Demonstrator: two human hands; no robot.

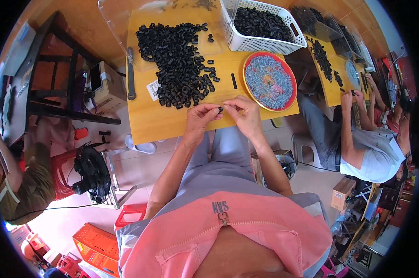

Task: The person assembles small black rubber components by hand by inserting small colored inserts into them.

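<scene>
In front of my body, my left hand (203, 119) pinches a small black plastic part (220, 110) between thumb and fingers. My right hand (243, 114) is closed in a pinch right beside that part; whatever lies between its fingertips is too small to make out. A loose heap of similar black parts (170, 51) spreads over the table beyond my left hand. To the right stands a round dish (294, 88) with a red and yellow rim, full of tiny silvery pieces (268, 76).
A white perforated basket (260, 45) of black parts stands at the back of the yellow table (147, 121). Along its left side lies a long dark tool (131, 76). A co-worker (358, 153) sits right; a black fan (92, 171) stands left, near another person (28, 185).
</scene>
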